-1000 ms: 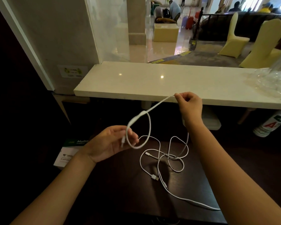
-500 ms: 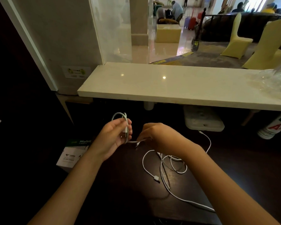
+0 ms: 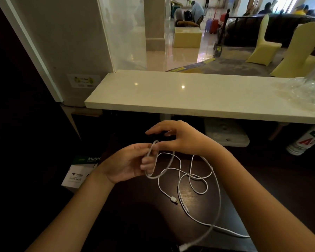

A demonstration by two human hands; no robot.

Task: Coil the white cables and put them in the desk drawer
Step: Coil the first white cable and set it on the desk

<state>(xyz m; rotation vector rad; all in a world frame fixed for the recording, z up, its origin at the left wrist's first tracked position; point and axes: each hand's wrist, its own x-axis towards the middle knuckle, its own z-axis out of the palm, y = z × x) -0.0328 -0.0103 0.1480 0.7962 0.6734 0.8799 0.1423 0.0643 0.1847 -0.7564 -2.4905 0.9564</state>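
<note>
In the head view, your left hand point(image 3: 127, 163) is turned palm up over the dark desk point(image 3: 135, 215), and its fingers are curled around a small loop of the white cable point(image 3: 182, 176); the thumb and the fingers close on the loop, which stands upright between them. Your right hand point(image 3: 182, 138) is just beyond and to the right of the left one, with the palm down and the fingers loosely spread; its thumb and one finger come close to the top of the loop, but you cannot tell if they pinch it. From the loop, the cable falls to the desk below and to the right of your hands, where it lies in several loose, crossing curves under your right forearm. One plug point(image 3: 174, 199) lies on the desk nearer to you than the left hand, and another cable end point(image 3: 185, 247) is at the near edge. A white box point(image 3: 78, 171) is just left of your left wrist. A pale stone counter point(image 3: 189, 93) runs across beyond both hands.
</note>
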